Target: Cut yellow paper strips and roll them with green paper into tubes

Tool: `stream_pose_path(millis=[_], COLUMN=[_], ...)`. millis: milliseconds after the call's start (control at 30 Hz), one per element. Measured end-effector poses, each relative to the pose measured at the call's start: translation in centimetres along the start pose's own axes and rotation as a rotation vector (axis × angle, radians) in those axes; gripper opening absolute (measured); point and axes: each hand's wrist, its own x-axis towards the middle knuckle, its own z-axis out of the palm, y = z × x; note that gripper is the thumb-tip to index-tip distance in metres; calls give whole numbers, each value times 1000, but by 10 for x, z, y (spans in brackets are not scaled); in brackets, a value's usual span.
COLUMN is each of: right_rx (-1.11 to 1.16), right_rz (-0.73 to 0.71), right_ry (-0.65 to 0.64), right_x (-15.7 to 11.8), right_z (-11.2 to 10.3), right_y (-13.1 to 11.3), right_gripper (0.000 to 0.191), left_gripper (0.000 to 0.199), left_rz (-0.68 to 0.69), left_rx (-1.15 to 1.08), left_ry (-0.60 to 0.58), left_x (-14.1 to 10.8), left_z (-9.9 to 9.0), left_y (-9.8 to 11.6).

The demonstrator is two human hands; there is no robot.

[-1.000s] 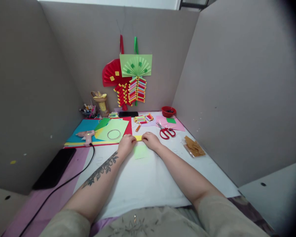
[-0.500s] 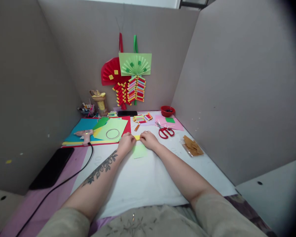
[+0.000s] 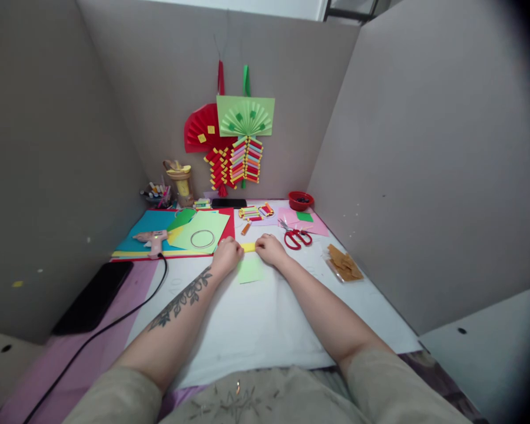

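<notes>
yellow strip, 1 pc: betw. l. hand & r. hand, long axis side to side; neither hand nearer, 1 at ea. end. l. hand: fingers closed, pinching l. end. r. hand: ditto, r. end. green paper, 1 pc: nr. side of strip. scissors, 1 pr: r. of r. hand, apart.

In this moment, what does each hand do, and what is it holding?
Left hand: closed, pinching the yellow strip.
Right hand: closed on its other end.
</notes>
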Motion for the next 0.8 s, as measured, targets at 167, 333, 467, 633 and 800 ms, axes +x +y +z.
stream_pose_path(millis=[167, 333, 467, 633, 800], right_rx=[-9, -36, -68, -106, -126], right_rz=[33, 66, 86, 117, 127], right_ry=[-1, -5, -14, -28, -52], right_x=[1, 1, 2, 3, 5], right_z=[1, 0, 0, 2, 1], right_y=[1, -1, -4, -7, -8], right_gripper=[19, 21, 22, 25, 27], left_gripper=[25, 26, 25, 25, 23], left_rz=[-39, -59, -77, -99, -125], left_rx=[1, 5, 14, 24, 33], left_ry=[-2, -11, -14, -13, -11], left_x=[-1, -1, 0, 2, 4], left_z=[-1, -2, -2, -1, 0], left_y=[1, 1, 2, 4, 5])
